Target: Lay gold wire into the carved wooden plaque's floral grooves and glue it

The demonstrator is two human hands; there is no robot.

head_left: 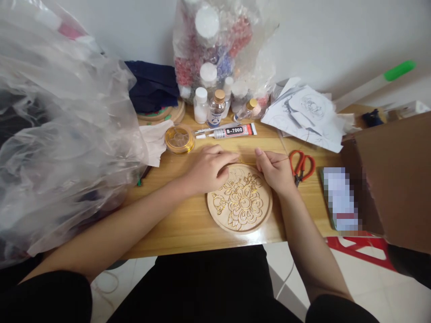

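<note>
A round wooden plate (267,213) lies on the table, its face covered with a flower pattern outlined in gold wire. Over its far edge my left hand (212,169) is closed, fingertips pinching one end of a thin gold wire (249,163). My right hand (276,171) grips the same wire between thumb and curled fingers, just right of the plate. The wire stretches between both hands, and part of it is hidden in the fingers. Beside my right hand lie small cutters with orange handles (312,167).
A spool of gold wire (180,139), a B-7000 glue tube (235,131) and small bottles (216,107) stand behind. Drawn paper sheets (306,116) lie back right. A phone (340,199) and cardboard box (397,179) are at right, a plastic bag (63,134) at left.
</note>
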